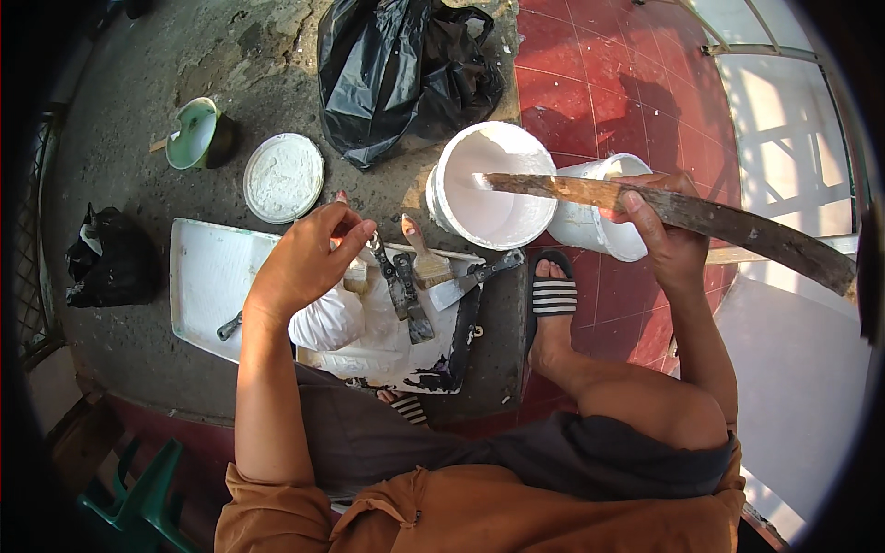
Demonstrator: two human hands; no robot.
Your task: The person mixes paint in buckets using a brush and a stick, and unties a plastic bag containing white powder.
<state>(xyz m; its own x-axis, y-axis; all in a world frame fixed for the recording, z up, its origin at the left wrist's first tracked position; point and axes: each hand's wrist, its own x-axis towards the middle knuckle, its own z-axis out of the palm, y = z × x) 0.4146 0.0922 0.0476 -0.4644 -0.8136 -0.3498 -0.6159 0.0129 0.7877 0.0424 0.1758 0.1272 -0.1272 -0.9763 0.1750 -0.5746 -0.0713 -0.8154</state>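
My right hand point(668, 230) is closed around a long, flat wooden stick point(756, 226), dark and worn. Its whitened far end reaches over the white bucket point(440, 198), which has white paint point(489, 207) inside. My left hand point(318, 253) hovers over the paint tray point(207, 334) with fingers loosely bent, thumb apart, and no held thing visible. Below that hand are a knotted white plastic bag point(329, 320) and a paintbrush point(356, 276), its handle partly hidden. Beside them lie another paintbrush point(431, 267), dark scrapers point(404, 286) and a putty knife point(461, 286).
A second white bucket point(590, 226) lies tilted beside the first. Farther off are a black plastic bag point(378, 83), a paint-covered lid point(284, 178) and a green pail point(207, 134). Another black bag point(115, 263) sits left, with a green plastic chair point(143, 498) at lower left.
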